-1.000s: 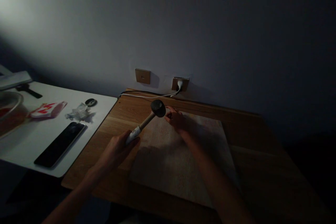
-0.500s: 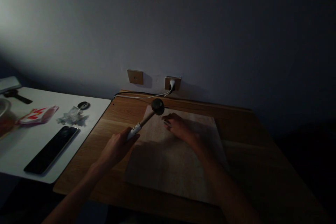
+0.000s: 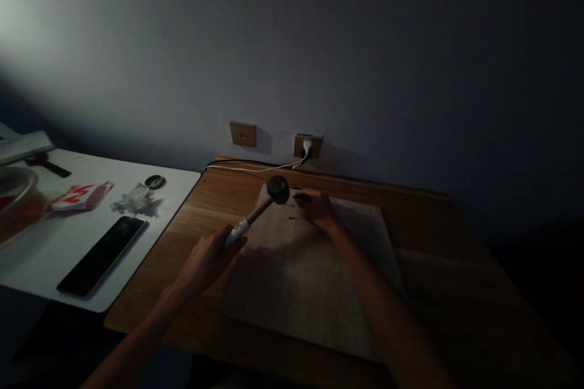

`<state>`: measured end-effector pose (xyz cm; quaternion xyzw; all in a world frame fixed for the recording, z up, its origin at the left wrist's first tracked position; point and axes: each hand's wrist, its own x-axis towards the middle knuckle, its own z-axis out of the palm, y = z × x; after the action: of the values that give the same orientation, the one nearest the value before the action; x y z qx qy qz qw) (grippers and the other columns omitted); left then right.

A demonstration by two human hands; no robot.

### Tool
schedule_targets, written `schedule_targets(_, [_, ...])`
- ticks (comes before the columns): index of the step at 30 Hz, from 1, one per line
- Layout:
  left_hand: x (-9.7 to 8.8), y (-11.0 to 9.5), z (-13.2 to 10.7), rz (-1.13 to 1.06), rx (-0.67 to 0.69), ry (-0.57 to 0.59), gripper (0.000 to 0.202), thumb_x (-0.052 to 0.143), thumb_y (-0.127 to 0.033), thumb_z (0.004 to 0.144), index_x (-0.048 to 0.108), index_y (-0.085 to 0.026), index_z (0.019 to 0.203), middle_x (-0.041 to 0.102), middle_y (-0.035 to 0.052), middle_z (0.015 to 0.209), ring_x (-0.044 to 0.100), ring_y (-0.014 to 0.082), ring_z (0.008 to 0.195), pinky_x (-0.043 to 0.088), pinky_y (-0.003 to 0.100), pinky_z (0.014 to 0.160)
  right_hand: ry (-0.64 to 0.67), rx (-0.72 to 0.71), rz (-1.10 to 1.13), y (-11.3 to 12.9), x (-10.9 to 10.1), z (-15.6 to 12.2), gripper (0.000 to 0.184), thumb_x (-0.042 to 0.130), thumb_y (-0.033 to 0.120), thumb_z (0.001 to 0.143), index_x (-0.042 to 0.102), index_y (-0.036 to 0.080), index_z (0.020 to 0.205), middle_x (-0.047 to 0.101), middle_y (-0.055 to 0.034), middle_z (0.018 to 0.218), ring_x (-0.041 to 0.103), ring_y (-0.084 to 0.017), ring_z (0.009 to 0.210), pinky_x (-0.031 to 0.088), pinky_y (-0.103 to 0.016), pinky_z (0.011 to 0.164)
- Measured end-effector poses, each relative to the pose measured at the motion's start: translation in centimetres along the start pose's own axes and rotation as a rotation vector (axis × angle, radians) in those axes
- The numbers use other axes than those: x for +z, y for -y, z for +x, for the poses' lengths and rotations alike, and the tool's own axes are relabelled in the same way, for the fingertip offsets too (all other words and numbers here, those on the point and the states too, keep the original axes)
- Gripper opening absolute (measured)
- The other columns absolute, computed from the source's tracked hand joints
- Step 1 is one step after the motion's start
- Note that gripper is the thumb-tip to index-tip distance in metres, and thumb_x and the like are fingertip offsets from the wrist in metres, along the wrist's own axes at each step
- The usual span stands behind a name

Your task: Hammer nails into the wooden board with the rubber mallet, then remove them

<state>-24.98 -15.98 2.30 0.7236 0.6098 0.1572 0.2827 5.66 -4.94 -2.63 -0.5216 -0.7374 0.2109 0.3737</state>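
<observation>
My left hand [image 3: 212,256] is closed around the white-wrapped handle of a mallet [image 3: 261,209]. Its dark round head is raised over the far left part of a pale wooden board [image 3: 292,279]. Close to the mallet head, my right hand [image 3: 316,206] is at the far side of the board with its fingers curled together. Whatever those fingertips pinch, if anything, is too dark to make out. A tiny dark piece [image 3: 292,217] lies on the board just left of the right hand.
The board lies on a wooden table [image 3: 187,231] against the wall. Behind it, white and black cables run to a socket [image 3: 314,146]. On the white table at left are a phone [image 3: 103,255], a crumpled clear bag [image 3: 138,197], a red-and-white packet [image 3: 79,196] and a bowl [image 3: 18,194].
My right hand has shifted back and slightly right, away from the mallet head, uncovering a tiny piece on the board. The left hand still holds the mallet. The view has turned slightly left.
</observation>
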Motion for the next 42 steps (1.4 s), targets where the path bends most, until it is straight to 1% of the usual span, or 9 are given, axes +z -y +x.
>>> schedule_targets(6, [0.1,0.1,-0.1,-0.004,0.011,0.009,0.033,0.047,-0.052,0.094,0.055,-0.021,0.084,0.059,-0.0007,0.065,0.059,0.0174,0.059,0.029,0.026,0.056,0.017,-0.034,-0.059,0.5,0.7,-0.6,0.02,0.062,0.01,0.076,0.075,0.024,0.083,0.078,-0.002,0.088,0.071,-0.019,0.082,0.054,-0.03,0.08])
schedule_targets(12, [0.1,0.2,-0.1,0.004,-0.01,0.024,0.031,0.048,-0.05,0.093,0.053,-0.022,0.083,0.058,-0.0015,0.064,0.059,0.0176,0.06,0.028,0.025,0.056,0.026,-0.055,-0.103,1.0,0.7,-0.8,0.019,0.06,0.01,0.079,0.072,0.023,0.086,0.076,-0.0032,0.087,0.07,-0.019,0.079,0.051,-0.028,0.075])
schedule_targets(22, [0.3,0.6,-0.2,0.0,-0.013,0.027,0.032,0.047,-0.052,0.094,0.053,-0.023,0.082,0.058,-0.0014,0.065,0.059,0.0174,0.06,0.028,0.025,0.057,0.062,-0.048,-0.171,1.0,0.4,-1.0,0.019,0.059,0.011,0.082,0.072,0.024,0.088,0.076,-0.0036,0.092,0.07,-0.019,0.085,0.052,-0.029,0.081])
schedule_targets(24, [0.2,0.5,-0.3,-0.011,-0.005,0.032,0.033,0.047,-0.053,0.094,0.054,-0.023,0.083,0.058,-0.0012,0.066,0.059,0.0178,0.062,0.028,0.025,0.057,0.065,-0.033,-0.198,0.9,0.6,-0.9,0.02,0.06,0.012,0.082,0.073,0.023,0.093,0.075,-0.0049,0.094,0.069,-0.02,0.085,0.052,-0.029,0.081])
schedule_targets(28, [0.1,0.5,-0.2,0.006,-0.008,0.036,0.03,0.049,-0.05,0.094,0.054,-0.022,0.084,0.061,-0.0007,0.067,0.061,0.0181,0.062,0.029,0.026,0.057,0.054,0.005,-0.25,0.8,1.1,-0.4,0.033,0.063,0.013,0.084,0.07,0.021,0.115,0.073,-0.0075,0.095,0.068,-0.022,0.089,0.053,-0.031,0.083])
schedule_targets(32, [-0.1,-0.2,0.3,0.027,0.006,0.041,0.028,0.048,-0.048,0.096,0.055,-0.023,0.085,0.062,-0.0005,0.067,0.063,0.0184,0.064,0.03,0.025,0.057,0.045,-0.011,-0.244,0.6,1.3,-0.7,0.045,0.07,0.016,0.084,0.063,0.023,0.128,0.072,-0.005,0.09,0.066,-0.023,0.09,0.053,-0.034,0.085])
schedule_targets(35, [-0.2,-1.6,1.1,0.072,0.037,0.033,0.026,0.05,-0.047,0.096,0.055,-0.023,0.087,0.065,0.0008,0.07,0.066,0.0199,0.067,0.03,0.026,0.057,-0.051,-0.061,-0.158,0.4,0.5,-1.5,0.054,0.077,0.021,0.08,0.059,0.026,0.131,0.071,-0.0056,0.101,0.066,-0.023,0.092,0.055,-0.037,0.084])
schedule_targets(37, [-0.1,-2.4,1.7,0.152,0.052,0.051,0.024,0.05,-0.046,0.097,0.056,-0.023,0.091,0.068,0.0029,0.075,0.067,0.0217,0.07,0.03,0.026,0.057,-0.103,-0.06,-0.121,0.2,-0.7,-2.1,0.051,0.077,0.02,0.078,0.061,0.025,0.127,0.071,-0.0066,0.104,0.066,-0.023,0.091,0.056,-0.038,0.083])
schedule_targets(42, [0.6,-3.2,2.2,0.33,0.024,0.082,0.024,0.05,-0.046,0.097,0.057,-0.024,0.102,0.071,0.0061,0.083,0.069,0.0254,0.076,0.03,0.027,0.059,-0.045,-0.057,-0.171,0.0,-3.9,-4.1,0.032,0.069,0.008,0.079,0.07,0.021,0.109,0.073,-0.0079,0.104,0.068,-0.023,0.097,0.054,-0.037,0.089])
